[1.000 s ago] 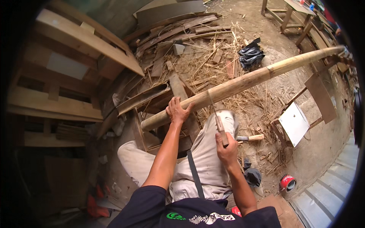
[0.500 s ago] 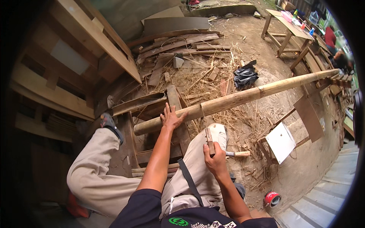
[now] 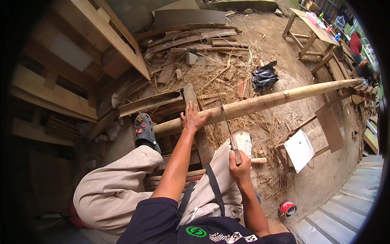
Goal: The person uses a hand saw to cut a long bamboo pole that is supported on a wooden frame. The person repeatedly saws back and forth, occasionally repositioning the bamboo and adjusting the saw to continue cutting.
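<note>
A long bamboo pole (image 3: pixel 260 103) runs from left of centre to the far right, resting on a low wooden support (image 3: pixel 202 140). Flat on its left part lies my left hand (image 3: pixel 194 118), fingers spread. My right hand (image 3: pixel 241 167) is closed round the wooden handle of a hand saw (image 3: pixel 233 143). The thin saw blade reaches across the pole, just right of my left hand; cut depth cannot be made out. My foot in a dark clog (image 3: pixel 145 131) is up at the pole's left end, hiding its tip.
Scrap boards (image 3: pixel 191 38) and bamboo shavings cover the ground beyond the pole. A black plastic bag (image 3: pixel 264 76) lies among them. To the right are a white sheet (image 3: pixel 299 150) on a wooden frame and a red can (image 3: pixel 287 208). A wooden table (image 3: pixel 313 26) and a person (image 3: pixel 355 44) are far right.
My left foot has come up to the pole's left end. The left hand has moved slightly right and up. The saw blade, hard to see before, now shows across the pole.
</note>
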### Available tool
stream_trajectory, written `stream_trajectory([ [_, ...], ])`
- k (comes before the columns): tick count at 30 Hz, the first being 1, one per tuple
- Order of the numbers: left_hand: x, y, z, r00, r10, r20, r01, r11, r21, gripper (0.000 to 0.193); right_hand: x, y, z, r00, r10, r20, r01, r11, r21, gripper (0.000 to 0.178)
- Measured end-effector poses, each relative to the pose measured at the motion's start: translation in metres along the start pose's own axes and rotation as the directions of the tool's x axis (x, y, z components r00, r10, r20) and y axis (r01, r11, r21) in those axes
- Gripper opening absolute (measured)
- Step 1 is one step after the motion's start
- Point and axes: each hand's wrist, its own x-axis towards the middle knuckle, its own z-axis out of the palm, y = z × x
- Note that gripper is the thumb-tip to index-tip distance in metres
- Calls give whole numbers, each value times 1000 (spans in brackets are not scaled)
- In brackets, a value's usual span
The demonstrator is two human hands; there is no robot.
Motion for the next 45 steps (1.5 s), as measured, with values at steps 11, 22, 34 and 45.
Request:
stream_trajectory([
  [11,9,14,12,1000,-10,11,10,1000,7,78,-16,35,7,1000,26,-16,-26,999,-25,26],
  [22,10,23,29,970,110,-217,-135,986,-100,41,94,-29,40,996,93,16,-90,990,-111,23],
  [34,13,24,39,925,65,-373,-118,986,-119,32,41,-22,7,992,-92,84,96,995,-36,21],
  [45,15,23,34,952,83,-294,-109,991,-74,30,-10,-36,-31,990,98,104,-99,995,5,18],
])
